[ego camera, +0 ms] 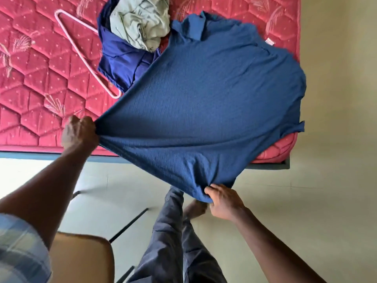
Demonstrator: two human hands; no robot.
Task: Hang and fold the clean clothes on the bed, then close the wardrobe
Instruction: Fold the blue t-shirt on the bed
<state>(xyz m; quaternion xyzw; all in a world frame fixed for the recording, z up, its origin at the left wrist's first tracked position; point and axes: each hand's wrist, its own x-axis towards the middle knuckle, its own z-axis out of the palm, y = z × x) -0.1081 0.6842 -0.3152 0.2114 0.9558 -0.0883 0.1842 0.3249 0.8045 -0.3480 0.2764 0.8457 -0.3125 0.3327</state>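
We have single view: head-worn wide-angle camera, facing forward and steeply down. We see mattress [30, 78] corner across upper frame, floor [336, 139] below and at right. At centre, blue shirt [204, 99] fills frame, near enough that weave shows. Close to lens, left hand [79, 133] and right hand [224, 203] grip its hem; trousers [169, 231] and foot [194, 209] directly beneath.

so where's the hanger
Head view, upper left: the hanger lies on the mattress, just left of the navy garment.
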